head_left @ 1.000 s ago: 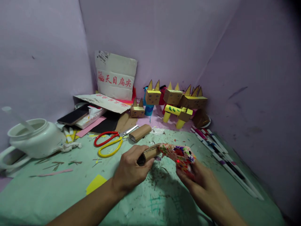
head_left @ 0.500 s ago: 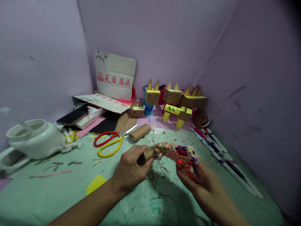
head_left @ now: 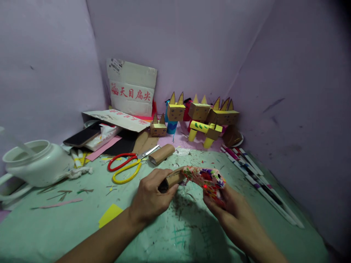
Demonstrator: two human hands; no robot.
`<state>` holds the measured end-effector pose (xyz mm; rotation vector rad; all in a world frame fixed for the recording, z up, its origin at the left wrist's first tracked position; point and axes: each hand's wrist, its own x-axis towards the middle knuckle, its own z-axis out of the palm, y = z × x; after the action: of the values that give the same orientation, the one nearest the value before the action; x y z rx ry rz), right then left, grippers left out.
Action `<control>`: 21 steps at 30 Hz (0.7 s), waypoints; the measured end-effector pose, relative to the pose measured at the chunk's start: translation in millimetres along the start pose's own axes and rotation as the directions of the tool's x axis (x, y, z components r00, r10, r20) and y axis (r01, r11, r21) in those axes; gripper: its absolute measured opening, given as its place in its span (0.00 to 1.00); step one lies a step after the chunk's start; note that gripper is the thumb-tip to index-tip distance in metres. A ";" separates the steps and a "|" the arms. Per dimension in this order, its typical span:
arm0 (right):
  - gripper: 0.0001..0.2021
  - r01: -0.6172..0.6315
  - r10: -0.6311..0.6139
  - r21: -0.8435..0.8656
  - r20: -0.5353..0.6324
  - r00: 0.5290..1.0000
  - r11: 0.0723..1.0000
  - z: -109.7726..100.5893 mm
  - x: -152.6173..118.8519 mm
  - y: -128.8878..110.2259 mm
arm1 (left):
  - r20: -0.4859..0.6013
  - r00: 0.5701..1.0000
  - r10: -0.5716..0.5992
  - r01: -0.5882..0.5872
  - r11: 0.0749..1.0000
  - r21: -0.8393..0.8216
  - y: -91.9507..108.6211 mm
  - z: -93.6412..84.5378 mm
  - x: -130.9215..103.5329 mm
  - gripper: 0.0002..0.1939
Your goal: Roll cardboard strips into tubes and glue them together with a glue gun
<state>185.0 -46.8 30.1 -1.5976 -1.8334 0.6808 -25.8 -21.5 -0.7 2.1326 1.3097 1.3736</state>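
My left hand (head_left: pixel 153 193) is closed around a brown cardboard tube (head_left: pixel 174 177), with its dark hollow end facing me. In my right hand (head_left: pixel 230 208) is a hot glue gun (head_left: pixel 204 175) with a floral pattern and a lit red light; the fingers wrap its handle. The gun's front end meets the far end of the tube, and its nozzle tip is hidden there. Just beyond my left hand lie a second cardboard tube (head_left: pixel 161 154) and scissors (head_left: pixel 136 160) with one red and one yellow handle. A yellow paper piece (head_left: pixel 110 215) rests beside my left forearm.
Cardboard animal figures (head_left: pixel 199 111) stand at the back. Several marker pens (head_left: pixel 257 182) lie on the right. A white pot (head_left: pixel 38 164), a phone (head_left: pixel 82 135) and a folded cardboard sheet (head_left: pixel 116 118) occupy the left. Scraps litter the green tabletop (head_left: pixel 68 233).
The glue gun and my right hand have shifted slightly left, toward the tube. The whole view has also moved a little. Both hands keep their hold.
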 end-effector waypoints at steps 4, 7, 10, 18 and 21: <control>0.12 -0.031 0.030 -0.010 -0.029 0.999 0.999 -1.0 4.0 5.9 | -0.015 1.000 0.006 -0.006 1.000 0.006 0.1 0.1 0.6 0.13; 0.13 -0.034 0.034 -0.017 -0.043 0.999 0.999 -1.8 5.0 7.0 | -0.029 1.000 0.005 -0.005 1.000 0.013 0.0 0.2 0.2 0.13; 0.10 -0.041 0.040 -0.027 -0.048 0.998 0.999 -1.7 3.9 6.0 | -0.037 0.999 0.012 -0.012 1.000 0.015 -0.6 0.7 0.3 0.13; 0.08 -0.002 0.003 0.024 -0.027 1.000 1.000 2.0 3.5 5.5 | -0.026 1.000 0.011 -0.011 1.000 0.022 -1.7 1.1 0.9 0.13; 0.09 0.005 -0.004 0.027 -0.032 0.999 1.000 2.2 3.4 7.8 | -0.013 1.000 0.012 -0.012 1.000 0.022 -1.0 0.0 0.1 0.13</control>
<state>188.5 -42.3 23.3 -1.5780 -1.7971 0.6715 -26.3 -20.8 -1.3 2.1532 1.3252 1.3863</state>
